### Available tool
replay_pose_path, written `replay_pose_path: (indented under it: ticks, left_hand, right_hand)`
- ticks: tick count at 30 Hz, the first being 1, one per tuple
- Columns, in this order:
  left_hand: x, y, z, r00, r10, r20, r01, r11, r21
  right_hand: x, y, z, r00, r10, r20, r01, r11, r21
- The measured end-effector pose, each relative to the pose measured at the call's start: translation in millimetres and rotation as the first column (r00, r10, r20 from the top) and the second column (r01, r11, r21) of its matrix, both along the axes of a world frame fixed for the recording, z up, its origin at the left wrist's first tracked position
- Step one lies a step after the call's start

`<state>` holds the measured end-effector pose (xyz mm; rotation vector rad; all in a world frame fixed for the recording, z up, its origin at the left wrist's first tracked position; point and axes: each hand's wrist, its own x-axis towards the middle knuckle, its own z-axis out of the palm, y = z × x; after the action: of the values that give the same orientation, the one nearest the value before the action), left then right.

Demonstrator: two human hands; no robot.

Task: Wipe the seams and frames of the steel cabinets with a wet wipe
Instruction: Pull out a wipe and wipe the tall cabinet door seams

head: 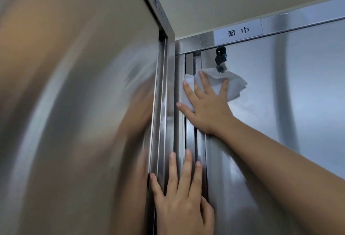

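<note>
At the corner seam [194, 137]: right hand [207, 107] wipes, left hand [183, 201] braces.
Both hands flat, fingers straight; right presses the wipe [235, 85] on the door [280, 94] edge below the key [220, 59]. Risk: an upward stroke snags the key, bunching the wipe.

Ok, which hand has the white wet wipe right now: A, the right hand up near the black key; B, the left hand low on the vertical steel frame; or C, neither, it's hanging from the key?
A: the right hand presses the crumpled white wet wipe flat against the steel cabinet door just below the black key, while the left hand rests bare on the vertical steel frame.
</note>
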<state>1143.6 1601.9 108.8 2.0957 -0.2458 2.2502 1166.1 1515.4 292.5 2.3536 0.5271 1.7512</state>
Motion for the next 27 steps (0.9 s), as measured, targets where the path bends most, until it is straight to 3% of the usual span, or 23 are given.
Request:
replay_pose_path:
  ticks: [5,11,16,22,27]
  left_hand:
    - [3,1,0,1.000,0.006,0.024,-0.006,1.000,0.005]
    - [12,3,0,0.996,0.058,0.065,-0.058,0.998,0.013]
    - [12,2,2,0.994,0.075,0.077,-0.077,0.997,0.018]
    - [9,0,-1,0.999,0.028,0.038,-0.028,1.000,0.003]
    - [-2,-1,-5,0.999,0.037,-0.032,-0.036,0.999,0.040]
  right_hand:
    - [-6,3,5,0.997,-0.003,-0.082,0.003,1.000,0.001]
    - [-4,17,63,0.987,0.072,-0.146,-0.050,0.987,0.151]
    - [-1,20,67,0.990,0.095,-0.107,-0.075,0.981,0.178]
    - [3,9,22,1.000,0.018,0.008,-0.018,0.998,0.066]
    - [-3,4,-30,0.999,0.021,-0.047,-0.020,1.000,0.020]
